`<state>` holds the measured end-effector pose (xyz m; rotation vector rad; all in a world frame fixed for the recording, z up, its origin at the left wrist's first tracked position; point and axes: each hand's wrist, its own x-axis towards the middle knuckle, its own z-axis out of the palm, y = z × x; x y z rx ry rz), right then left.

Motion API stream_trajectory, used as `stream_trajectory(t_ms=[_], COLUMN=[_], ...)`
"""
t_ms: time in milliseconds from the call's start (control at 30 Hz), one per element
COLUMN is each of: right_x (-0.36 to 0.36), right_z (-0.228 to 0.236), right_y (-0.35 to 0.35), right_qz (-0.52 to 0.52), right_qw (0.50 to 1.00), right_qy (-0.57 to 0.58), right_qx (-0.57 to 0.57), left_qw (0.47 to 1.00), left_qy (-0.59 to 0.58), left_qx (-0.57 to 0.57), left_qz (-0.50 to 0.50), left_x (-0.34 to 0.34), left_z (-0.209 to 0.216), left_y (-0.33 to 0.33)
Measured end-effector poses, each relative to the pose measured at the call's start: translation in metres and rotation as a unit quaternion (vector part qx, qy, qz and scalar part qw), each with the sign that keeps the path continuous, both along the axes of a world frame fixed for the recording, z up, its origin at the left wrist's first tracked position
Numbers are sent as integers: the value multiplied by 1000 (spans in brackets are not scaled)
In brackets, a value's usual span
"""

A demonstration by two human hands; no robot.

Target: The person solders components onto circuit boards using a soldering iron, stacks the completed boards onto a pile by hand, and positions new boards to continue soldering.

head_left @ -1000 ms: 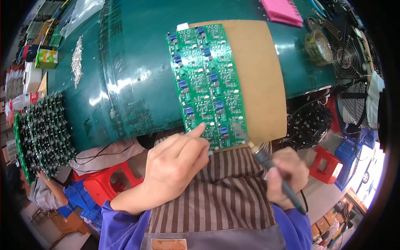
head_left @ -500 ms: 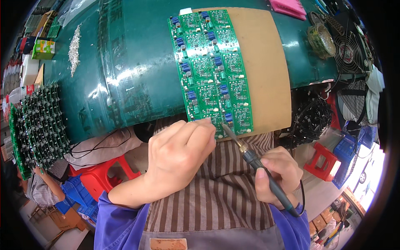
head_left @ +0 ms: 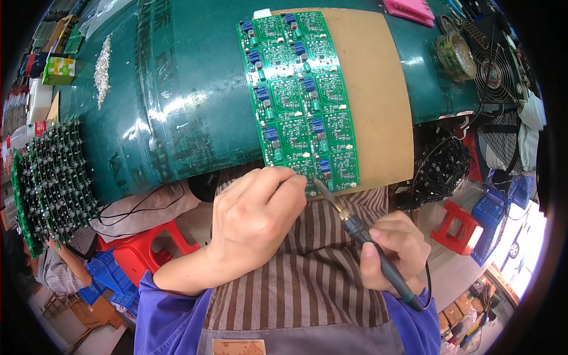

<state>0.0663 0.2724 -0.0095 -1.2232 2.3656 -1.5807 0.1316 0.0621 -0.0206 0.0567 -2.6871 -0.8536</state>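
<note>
A green circuit board panel [head_left: 290, 89] with blue and green components lies on a tan board [head_left: 378, 100] at the table's near edge. My left hand [head_left: 254, 216] is closed over the panel's near left corner; its pinched fingertips hide whatever is between them. In my right hand [head_left: 399, 251] is a soldering iron [head_left: 378, 254], gripped by its dark handle. The iron's tip touches or hovers just over the near end of the panel, beside my left fingertips; I cannot tell which.
The table has a green mat [head_left: 195, 77]. Stacked circuit boards [head_left: 56, 177] stand at its left edge, near a silvery scrap pile [head_left: 103, 74]. A tape roll [head_left: 455, 56], a fan [head_left: 494, 74] and a pink foam piece [head_left: 409, 10] are at right. Red stools [head_left: 455, 229] stand below.
My left hand has shifted very slightly at the panel's near corner. The soldering iron stays at nearly the same spot.
</note>
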Motion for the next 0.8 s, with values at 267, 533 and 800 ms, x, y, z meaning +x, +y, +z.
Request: stream_trajectory(t_ms=[267,533,800], right_x=[0,1,-10], right_z=[0,1,-9], right_y=[-3,0,1], right_qz=[-12,-16,-195], right_qw=[1000,1000,977], right_qy=[-6,-25,-21], right_qx=[3,-4,-85], left_qw=[1000,998,997], left_qy=[-5,-65,-23], left_qx=[1,-5,65], left_qz=[5,-7,42], left_x=[1,-1,-1], left_z=[-2,8,10], left_y=[0,1,-3])
